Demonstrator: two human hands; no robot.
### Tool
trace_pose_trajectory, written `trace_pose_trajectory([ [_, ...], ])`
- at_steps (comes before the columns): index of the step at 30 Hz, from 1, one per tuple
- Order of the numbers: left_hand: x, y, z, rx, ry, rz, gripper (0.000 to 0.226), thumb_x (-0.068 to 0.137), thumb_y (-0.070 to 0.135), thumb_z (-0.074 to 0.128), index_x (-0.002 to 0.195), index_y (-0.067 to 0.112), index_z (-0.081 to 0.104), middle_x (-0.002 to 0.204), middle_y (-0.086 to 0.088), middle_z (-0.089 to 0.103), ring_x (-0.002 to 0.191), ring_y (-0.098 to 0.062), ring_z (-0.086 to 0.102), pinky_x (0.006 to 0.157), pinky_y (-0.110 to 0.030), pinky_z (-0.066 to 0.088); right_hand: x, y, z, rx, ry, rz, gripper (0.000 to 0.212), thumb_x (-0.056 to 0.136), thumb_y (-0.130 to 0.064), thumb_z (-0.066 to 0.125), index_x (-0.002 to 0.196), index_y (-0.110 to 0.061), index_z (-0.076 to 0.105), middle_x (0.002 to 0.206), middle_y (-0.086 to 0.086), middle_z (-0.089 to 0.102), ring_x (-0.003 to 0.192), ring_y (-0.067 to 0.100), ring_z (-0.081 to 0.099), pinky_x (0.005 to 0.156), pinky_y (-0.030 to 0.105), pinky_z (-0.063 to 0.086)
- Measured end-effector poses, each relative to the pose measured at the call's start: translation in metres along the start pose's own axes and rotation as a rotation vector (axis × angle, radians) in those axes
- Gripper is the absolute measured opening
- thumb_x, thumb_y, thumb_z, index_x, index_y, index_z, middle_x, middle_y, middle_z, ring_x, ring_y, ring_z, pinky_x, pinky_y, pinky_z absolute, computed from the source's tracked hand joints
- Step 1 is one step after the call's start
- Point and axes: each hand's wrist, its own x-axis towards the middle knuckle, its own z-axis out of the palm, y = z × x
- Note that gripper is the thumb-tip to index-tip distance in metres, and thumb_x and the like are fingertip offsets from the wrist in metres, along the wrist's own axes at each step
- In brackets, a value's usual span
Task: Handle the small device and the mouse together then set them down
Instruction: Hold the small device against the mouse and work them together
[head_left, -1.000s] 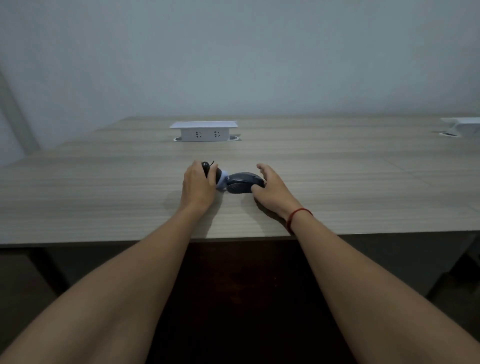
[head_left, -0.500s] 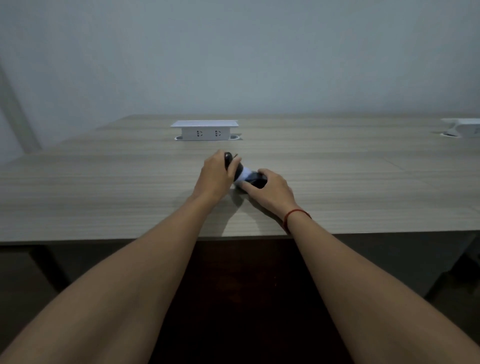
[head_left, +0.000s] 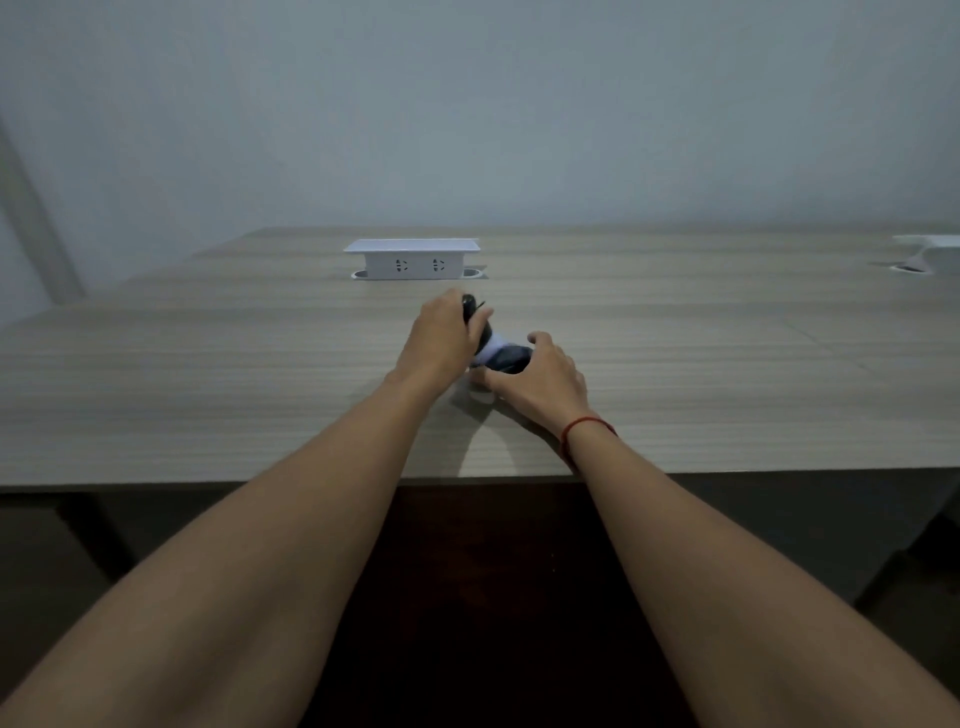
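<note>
My left hand (head_left: 440, 338) grips a small black device (head_left: 471, 306) whose whitish lower part (head_left: 489, 347) points down to the right. Its dark top and a thin black bit stick out past my fingers. My right hand (head_left: 540, 379), with a red string at the wrist, is wrapped around the dark grey mouse (head_left: 509, 358) from the right. Device and mouse touch each other between my hands, just above the wooden table (head_left: 208, 374). Most of the mouse is hidden by my fingers.
A white pop-up socket box (head_left: 410, 260) stands on the table behind my hands. A second white box (head_left: 930, 257) sits at the far right edge. The table's front edge (head_left: 208, 480) runs under my forearms, with a dark space below it.
Both hands have shifted right and a little away from me. My left hand tilted the device against the mouse, and my right hand closed further around the mouse.
</note>
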Motion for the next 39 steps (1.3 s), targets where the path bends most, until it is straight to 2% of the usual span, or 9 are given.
trace_pose_trajectory([
  [4,-0.003,-0.015,-0.003,0.122,-0.091,-0.107,0.031,0.096,0.033,0.052,0.097,0.002,0.058,0.098,-0.017,0.063,0.091,-0.034,0.060,0.071,-0.035,0.044,-0.001,-0.001,-0.002,-0.047,-0.021,-0.011,0.103,0.064,-0.072,0.064,0.142,-0.011,0.036,0.137,0.008,0.054,0.127,0.029,0.049,0.105,0.045,0.040],
  [8,-0.005,-0.010,-0.008,0.040,0.016,-0.049,0.036,0.095,0.039,0.051,0.094,0.004,0.058,0.092,-0.015,0.064,0.082,-0.030,0.060,0.072,-0.039,0.051,-0.003,-0.006,0.001,-0.094,0.022,0.015,0.102,0.048,-0.097,0.043,0.107,-0.016,0.059,0.105,0.005,0.064,0.098,0.025,0.060,0.087,0.042,0.052],
  [12,-0.002,0.005,-0.011,-0.071,0.017,0.019,0.036,0.094,0.040,0.051,0.089,0.005,0.056,0.086,-0.010,0.060,0.082,-0.030,0.059,0.075,-0.043,0.053,-0.002,-0.003,0.002,-0.074,0.000,-0.017,0.089,0.048,-0.096,0.044,0.091,-0.020,0.062,0.093,0.003,0.064,0.087,0.021,0.059,0.077,0.040,0.055],
  [15,-0.009,0.005,-0.004,0.037,0.007,-0.066,0.036,0.095,0.041,0.049,0.097,0.006,0.056,0.091,-0.011,0.062,0.086,-0.031,0.061,0.075,-0.041,0.051,-0.003,-0.004,0.001,-0.029,-0.020,-0.017,0.082,0.049,-0.090,0.050,0.088,-0.018,0.059,0.091,0.002,0.066,0.085,0.021,0.062,0.075,0.041,0.055],
  [19,-0.027,-0.002,0.006,0.198,0.092,-0.236,0.036,0.097,0.040,0.045,0.105,0.006,0.056,0.103,-0.013,0.064,0.088,-0.030,0.060,0.072,-0.036,0.045,-0.007,-0.004,-0.002,-0.051,-0.064,-0.051,0.077,0.052,-0.078,0.061,0.098,-0.018,0.055,0.103,0.002,0.065,0.096,0.024,0.061,0.086,0.044,0.051],
  [25,-0.018,0.016,0.001,-0.033,0.160,-0.150,0.040,0.096,0.047,0.044,0.097,0.009,0.056,0.093,-0.010,0.064,0.084,-0.029,0.062,0.074,-0.039,0.051,-0.005,0.001,-0.001,0.032,-0.117,-0.066,0.101,0.066,-0.065,0.073,0.141,-0.010,0.034,0.133,0.009,0.057,0.116,0.027,0.057,0.093,0.038,0.047],
  [32,-0.008,0.010,-0.009,0.357,-0.127,-0.093,0.035,0.097,0.039,0.046,0.107,0.007,0.057,0.110,-0.014,0.064,0.099,-0.034,0.061,0.079,-0.038,0.046,-0.006,0.000,-0.001,0.051,-0.097,-0.075,0.115,0.056,-0.073,0.074,0.141,-0.014,0.024,0.125,0.007,0.058,0.113,0.029,0.058,0.094,0.045,0.051],
  [36,-0.004,0.016,-0.013,0.264,-0.033,-0.035,0.037,0.097,0.043,0.044,0.100,0.008,0.059,0.101,-0.013,0.066,0.089,-0.030,0.060,0.076,-0.037,0.046,-0.002,0.004,0.000,0.067,-0.128,-0.082,0.112,0.065,-0.065,0.075,0.147,-0.013,0.019,0.134,0.009,0.054,0.120,0.030,0.054,0.093,0.039,0.045],
  [39,0.001,0.026,-0.010,0.247,-0.040,0.041,0.038,0.096,0.045,0.044,0.097,0.010,0.058,0.095,-0.010,0.067,0.088,-0.030,0.063,0.082,-0.042,0.052,0.000,0.007,0.000,0.104,-0.130,-0.108,0.094,0.071,-0.055,0.076,0.140,-0.012,0.030,0.128,0.007,0.057,0.119,0.028,0.055,0.085,0.030,0.040],
])
